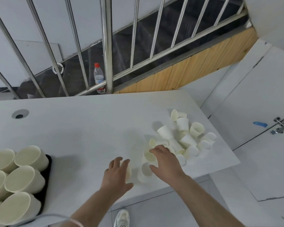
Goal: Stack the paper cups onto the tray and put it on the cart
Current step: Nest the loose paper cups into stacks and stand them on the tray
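White tabletop [88, 122] first, then the black tray [47, 174] of stacked cups at far left, then the loose paper cups [184, 138] heaped right. I judge them light, crushable (grip the wall, not the rim). My left hand [117, 175] grasps one cup; my right hand [165, 161] curls onto another.
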{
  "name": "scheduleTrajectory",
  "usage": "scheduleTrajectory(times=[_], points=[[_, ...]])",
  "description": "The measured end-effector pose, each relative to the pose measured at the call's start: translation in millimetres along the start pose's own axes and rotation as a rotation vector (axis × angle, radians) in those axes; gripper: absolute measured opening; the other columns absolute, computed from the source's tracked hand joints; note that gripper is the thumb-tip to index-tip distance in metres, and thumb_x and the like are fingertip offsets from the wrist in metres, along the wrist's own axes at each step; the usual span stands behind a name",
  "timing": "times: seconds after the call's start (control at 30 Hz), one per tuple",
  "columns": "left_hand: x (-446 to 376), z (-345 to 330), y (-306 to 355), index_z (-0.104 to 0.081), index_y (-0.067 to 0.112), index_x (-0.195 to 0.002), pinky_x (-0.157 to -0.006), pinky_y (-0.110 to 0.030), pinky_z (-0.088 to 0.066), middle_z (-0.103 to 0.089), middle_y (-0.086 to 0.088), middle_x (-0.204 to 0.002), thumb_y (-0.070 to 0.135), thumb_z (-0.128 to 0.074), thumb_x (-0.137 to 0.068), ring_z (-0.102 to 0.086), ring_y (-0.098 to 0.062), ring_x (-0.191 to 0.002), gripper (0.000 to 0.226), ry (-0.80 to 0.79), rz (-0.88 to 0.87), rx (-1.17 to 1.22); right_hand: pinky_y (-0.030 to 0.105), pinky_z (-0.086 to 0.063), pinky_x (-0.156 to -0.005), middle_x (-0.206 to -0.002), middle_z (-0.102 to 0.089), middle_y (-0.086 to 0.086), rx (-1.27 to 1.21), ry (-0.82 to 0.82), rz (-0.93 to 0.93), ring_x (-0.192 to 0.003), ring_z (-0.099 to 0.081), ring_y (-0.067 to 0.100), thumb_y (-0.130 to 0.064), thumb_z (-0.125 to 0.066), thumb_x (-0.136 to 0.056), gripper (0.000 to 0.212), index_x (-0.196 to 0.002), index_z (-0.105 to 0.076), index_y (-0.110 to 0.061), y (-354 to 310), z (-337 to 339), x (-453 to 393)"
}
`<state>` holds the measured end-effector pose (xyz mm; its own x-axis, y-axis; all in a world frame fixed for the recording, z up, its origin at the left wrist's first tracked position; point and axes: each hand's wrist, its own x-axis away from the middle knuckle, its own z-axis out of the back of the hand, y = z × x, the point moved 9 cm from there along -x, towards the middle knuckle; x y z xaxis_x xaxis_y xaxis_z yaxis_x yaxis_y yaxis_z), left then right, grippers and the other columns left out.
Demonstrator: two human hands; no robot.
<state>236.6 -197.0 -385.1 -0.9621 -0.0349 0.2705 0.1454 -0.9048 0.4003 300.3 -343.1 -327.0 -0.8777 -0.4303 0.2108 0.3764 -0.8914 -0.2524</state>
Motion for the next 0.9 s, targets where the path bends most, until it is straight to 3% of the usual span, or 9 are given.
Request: scheduleTrajectory(times=[0.13,0.3,0.63,0.9], points=[[-16.1,-13.9,-2.9,-0.021,0.027,-0.144,-0.105,-0.034,-0.036,-0.018,-0.001,-0.149,0.037,-0.066,-0.079,-0.023,-0.024,-0.136,0.080,-0.076,0.009,-0.040,0.030,-0.044,-0.096,-0.141,-0.036,-0.004,0.015,-0.060,-0.015,-0.126,-0.040,0.019,-0.036,-0.060,-0.090,0.058,-0.142,-0.038,-0.023,6.4,-11.8,-18.5],[-30.1,-6.1,-4.8,-0.028,0.027,-0.142,-0.094,-0.029,-0.041,-0.032,0.003,-0.137,0.021,-0.059,-0.081,-0.036,-0.020,-0.126,0.069,-0.041,0.017,-0.031,0.031,-0.047,-0.094,-0.145,-0.031,-0.001,0.020,-0.112,-0.044,-0.131,-0.034,0.021,-0.038,-0.062,-0.089,0.065,-0.145,-0.032,-0.024,13.7,-25.0,-34.9],[-46.6,14.9,-4.4,-0.029,0.028,-0.141,-0.088,-0.027,-0.046,-0.032,0.006,-0.138,0.025,-0.059,-0.082,-0.034,-0.018,-0.126,0.066,0.033,0.055,0.048,0.036,-0.048,-0.094,-0.148,-0.027,0.004,0.046,-0.180,-0.061,-0.134,-0.030,0.025,-0.040,-0.062,-0.089,0.064,-0.144,-0.033,-0.025,17.0,-45.5,-64.9],[-53.6,19.8,-10.5,-0.028,0.028,-0.142,-0.089,-0.027,-0.046,-0.031,0.007,-0.139,0.028,-0.059,-0.082,-0.033,-0.017,-0.128,0.068,0.042,0.062,0.068,0.035,-0.047,-0.093,-0.139,-0.038,0.000,0.083,-0.150,-0.040,-0.124,-0.042,0.023,-0.041,-0.059,-0.089,0.056,-0.139,-0.040,-0.023,13.5,-45.8,-78.5]])
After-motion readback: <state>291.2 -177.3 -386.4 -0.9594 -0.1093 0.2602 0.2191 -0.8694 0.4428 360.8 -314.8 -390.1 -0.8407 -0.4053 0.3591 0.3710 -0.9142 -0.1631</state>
